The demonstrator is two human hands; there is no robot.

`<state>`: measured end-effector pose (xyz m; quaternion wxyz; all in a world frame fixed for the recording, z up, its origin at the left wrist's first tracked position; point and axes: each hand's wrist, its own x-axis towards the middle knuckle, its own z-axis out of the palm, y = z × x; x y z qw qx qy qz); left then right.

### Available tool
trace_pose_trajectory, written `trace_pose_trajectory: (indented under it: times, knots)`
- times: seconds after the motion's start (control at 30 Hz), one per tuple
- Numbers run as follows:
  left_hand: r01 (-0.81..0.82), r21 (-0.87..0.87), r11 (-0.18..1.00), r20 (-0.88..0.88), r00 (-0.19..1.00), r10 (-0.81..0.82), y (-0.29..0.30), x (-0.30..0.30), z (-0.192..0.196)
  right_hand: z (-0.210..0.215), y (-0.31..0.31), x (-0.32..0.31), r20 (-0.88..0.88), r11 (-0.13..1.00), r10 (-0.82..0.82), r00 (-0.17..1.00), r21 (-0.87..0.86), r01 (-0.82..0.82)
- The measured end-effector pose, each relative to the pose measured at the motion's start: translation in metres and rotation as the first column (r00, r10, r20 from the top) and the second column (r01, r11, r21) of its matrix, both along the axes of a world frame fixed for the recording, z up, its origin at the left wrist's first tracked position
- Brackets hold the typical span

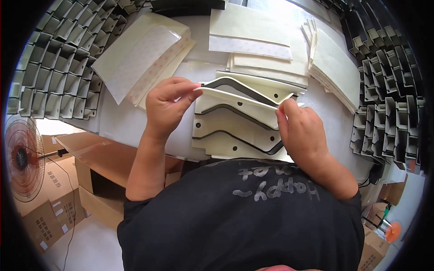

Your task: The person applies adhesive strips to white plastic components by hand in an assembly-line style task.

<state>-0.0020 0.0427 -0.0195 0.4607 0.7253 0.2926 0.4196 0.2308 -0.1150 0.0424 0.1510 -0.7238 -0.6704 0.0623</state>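
Note:
My left hand [167, 105] pinches the left end of a thin cream strip [244, 98], with the thumb and index finger pressed together. At the strip's right end, my right hand [304, 132] is closed, fingertips on its edge. Held between both hands, the strip spans above a cream sheet [208, 125] on the table in front of me. Bent black strips [246, 118] run across this sheet, and several small dark round spots dot it. My right fingers hide part of the sheet's right edge.
Stacks of pale sheets [147, 54] lie at the back left, back middle [257, 34] and back right [337, 67]. Rows of grey-and-white channel-shaped parts stand at the left [58, 72] and right [389, 113]. Below left are cardboard boxes [97, 158] and a fan [22, 158].

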Motion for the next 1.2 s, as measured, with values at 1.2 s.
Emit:
trace_pose_trajectory:
  times: [1.2]
  knots:
    - [-0.119, -0.234, 0.965, -0.155, 0.984, 0.083, -0.001, 0.018, -0.036, -0.022, 0.015, 0.001, 0.171, 0.998, -0.060, 0.983, -0.003, 0.061]
